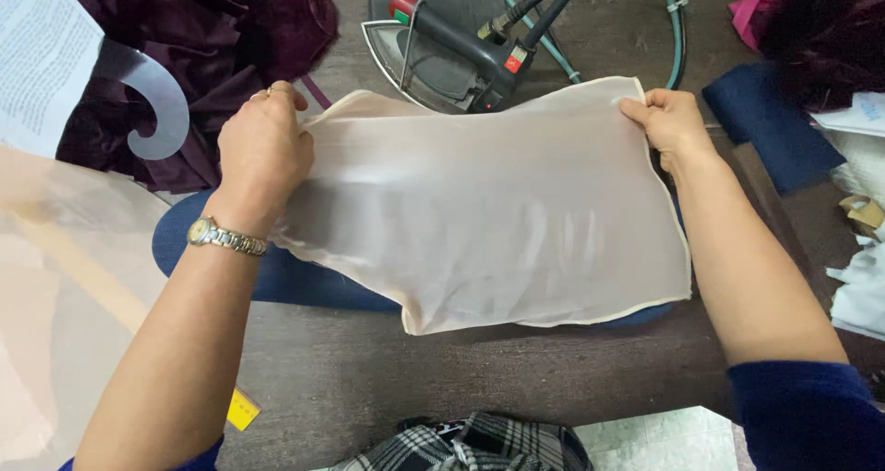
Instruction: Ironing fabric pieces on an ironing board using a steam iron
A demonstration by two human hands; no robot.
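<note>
Dark surface (369,379), iron (452,52) behind: you've got the sheer cloth (489,222) stretched between both hands, long axis left-right, left hand (265,148) pinching one edge, right hand (668,121) the far corner, over the blue pad (230,268)

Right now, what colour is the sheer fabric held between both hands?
Pale peach-cream, translucent, with a slightly darker cream edge; the sheer fabric shows best in the head view.

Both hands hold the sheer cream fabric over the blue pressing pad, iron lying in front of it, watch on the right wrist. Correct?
Not quite: the head view shows the watch on the left wrist. The rest holds: left hand and right hand hold the sheer cream fabric over the blue pressing pad, iron beyond it.
</note>
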